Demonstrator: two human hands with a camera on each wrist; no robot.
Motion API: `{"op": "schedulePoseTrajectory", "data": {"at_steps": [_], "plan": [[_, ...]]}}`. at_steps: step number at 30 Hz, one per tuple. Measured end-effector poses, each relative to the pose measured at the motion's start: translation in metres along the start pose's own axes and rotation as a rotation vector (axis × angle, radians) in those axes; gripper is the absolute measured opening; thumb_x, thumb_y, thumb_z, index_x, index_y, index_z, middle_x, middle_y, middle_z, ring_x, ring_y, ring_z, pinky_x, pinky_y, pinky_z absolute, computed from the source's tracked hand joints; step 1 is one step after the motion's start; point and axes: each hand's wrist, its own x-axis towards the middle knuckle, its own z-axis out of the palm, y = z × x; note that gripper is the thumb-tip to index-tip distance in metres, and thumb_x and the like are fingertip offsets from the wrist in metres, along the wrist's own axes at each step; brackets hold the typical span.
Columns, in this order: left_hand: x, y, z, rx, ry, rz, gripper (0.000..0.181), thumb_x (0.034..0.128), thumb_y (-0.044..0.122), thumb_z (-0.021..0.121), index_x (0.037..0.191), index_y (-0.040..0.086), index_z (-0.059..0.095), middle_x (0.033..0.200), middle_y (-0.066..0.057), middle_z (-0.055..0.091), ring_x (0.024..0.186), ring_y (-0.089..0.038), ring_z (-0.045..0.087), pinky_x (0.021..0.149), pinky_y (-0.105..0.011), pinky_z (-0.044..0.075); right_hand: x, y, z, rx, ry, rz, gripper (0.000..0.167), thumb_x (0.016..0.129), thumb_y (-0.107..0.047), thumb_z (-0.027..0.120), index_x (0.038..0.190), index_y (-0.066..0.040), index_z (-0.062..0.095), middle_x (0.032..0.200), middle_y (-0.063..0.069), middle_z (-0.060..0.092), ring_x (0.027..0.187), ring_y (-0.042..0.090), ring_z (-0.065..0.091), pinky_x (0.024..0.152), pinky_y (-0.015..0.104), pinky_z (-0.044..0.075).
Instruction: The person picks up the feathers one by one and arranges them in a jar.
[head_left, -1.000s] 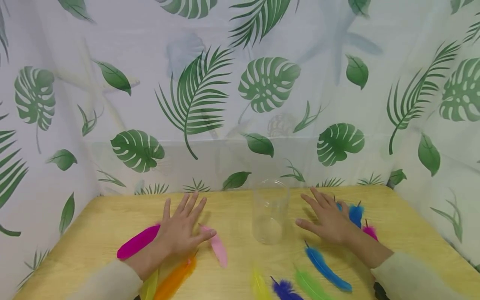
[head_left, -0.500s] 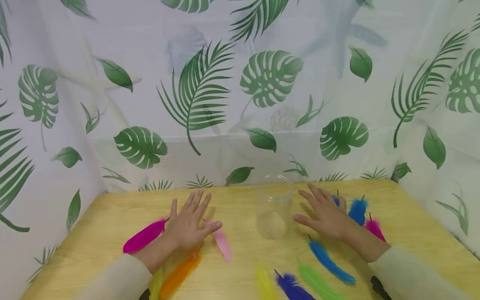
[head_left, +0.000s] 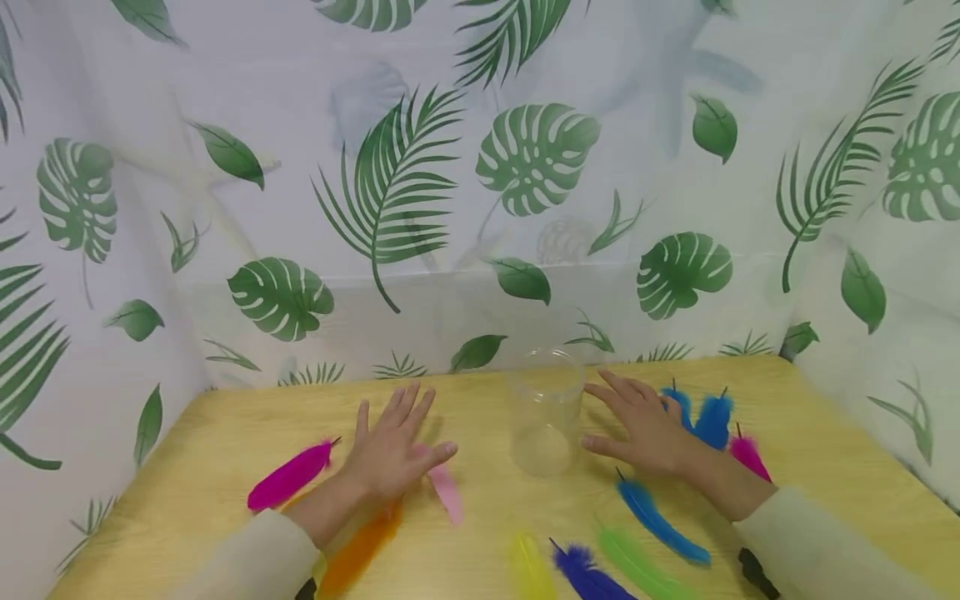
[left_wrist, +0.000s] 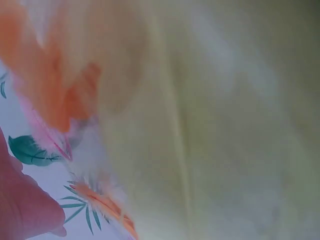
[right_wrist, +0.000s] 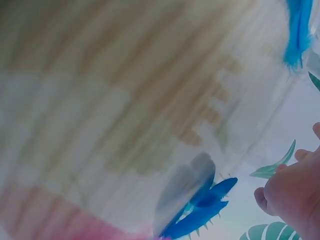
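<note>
Left hand (head_left: 390,454) and right hand (head_left: 648,429) have edged inward, fingers spread apart; on the wood-grain table (head_left: 472,417) below, one clear, round-mouthed cup (head_left: 546,417) stands upright between them, nearer the right; around lie two magenta feathers (head_left: 291,477), three blue feathers (head_left: 663,525), one lime feather (head_left: 641,567), one indigo feather (head_left: 588,575), one pale pink feather (head_left: 446,496), at least one yellow feather (head_left: 532,571) and one orange feather (head_left: 363,550).

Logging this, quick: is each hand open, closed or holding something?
Left hand: open, fingers spread, holding nothing.
Right hand: open, holding nothing, beside the cup.
</note>
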Motion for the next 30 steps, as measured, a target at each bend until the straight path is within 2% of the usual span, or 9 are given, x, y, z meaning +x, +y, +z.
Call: {"op": "schedulePoseTrajectory", "data": {"at_steps": [2, 5, 9, 13, 19, 24, 30], "plan": [[-0.003, 0.003, 0.003, -0.019, -0.015, -0.002, 0.088, 0.0943, 0.072, 0.039, 0.161, 0.021, 0.013, 0.167, 0.0, 0.001, 0.156, -0.027, 0.003, 0.116, -0.067, -0.011, -0.004, -0.002, 0.002, 0.016, -0.008, -0.003, 0.079, 0.091, -0.059, 0.062, 0.154, -0.019, 0.037, 0.164, 0.015, 0.02, 0.144, 0.051, 0.018, 0.097, 0.079, 0.015], [-0.009, 0.003, 0.006, -0.066, 0.006, -0.006, 0.086, 0.0947, 0.069, 0.042, 0.16, 0.018, 0.019, 0.168, -0.003, 0.007, 0.155, -0.03, 0.008, 0.116, -0.068, -0.01, -0.006, -0.006, 0.011, 0.03, -0.01, -0.007, 0.078, 0.091, -0.058, 0.063, 0.153, -0.018, 0.038, 0.164, 0.016, 0.021, 0.144, 0.05, 0.019, 0.099, 0.078, 0.016], [-0.023, 0.007, 0.018, -0.139, -0.021, -0.018, 0.083, 0.0961, 0.065, 0.044, 0.159, 0.016, 0.023, 0.167, -0.007, 0.013, 0.154, -0.033, 0.012, 0.115, -0.07, -0.007, -0.022, -0.012, 0.025, 0.014, -0.022, 0.001, 0.074, 0.092, -0.056, 0.062, 0.15, -0.015, 0.043, 0.162, 0.017, 0.026, 0.142, 0.05, 0.024, 0.099, 0.076, 0.021], [-0.029, 0.013, 0.024, -0.15, -0.055, -0.021, 0.083, 0.0961, 0.066, 0.044, 0.16, 0.018, 0.02, 0.167, -0.004, 0.011, 0.155, -0.03, 0.008, 0.115, -0.069, -0.009, -0.031, -0.015, 0.03, 0.008, -0.021, -0.004, 0.07, 0.094, -0.052, 0.062, 0.149, -0.013, 0.044, 0.161, 0.017, 0.028, 0.142, 0.049, 0.027, 0.099, 0.074, 0.024], [-0.015, 0.017, 0.019, -0.115, -0.038, 0.0, 0.084, 0.0954, 0.068, 0.043, 0.161, 0.021, 0.017, 0.167, -0.002, 0.009, 0.156, -0.027, 0.007, 0.116, -0.068, -0.011, -0.017, -0.014, 0.024, -0.01, -0.02, -0.023, 0.07, 0.096, -0.051, 0.058, 0.15, -0.01, 0.043, 0.162, 0.017, 0.025, 0.143, 0.048, 0.025, 0.101, 0.073, 0.022], [-0.002, 0.023, 0.014, -0.099, -0.031, 0.04, 0.085, 0.0951, 0.069, 0.043, 0.161, 0.023, 0.012, 0.168, -0.001, 0.006, 0.156, -0.025, 0.004, 0.116, -0.067, -0.011, -0.008, -0.012, 0.014, -0.074, -0.014, -0.069, 0.066, 0.096, -0.049, 0.06, 0.146, -0.01, 0.046, 0.161, 0.018, 0.026, 0.142, 0.047, 0.027, 0.101, 0.073, 0.023], [0.009, 0.028, 0.011, -0.085, 0.031, 0.1, 0.086, 0.094, 0.065, 0.048, 0.161, 0.023, 0.014, 0.168, 0.0, 0.008, 0.156, -0.025, 0.008, 0.119, -0.064, -0.008, -0.002, -0.01, 0.005, -0.083, -0.047, -0.088, 0.066, 0.097, -0.051, 0.058, 0.147, -0.01, 0.044, 0.162, 0.019, 0.024, 0.143, 0.046, 0.025, 0.103, 0.073, 0.024]]}}
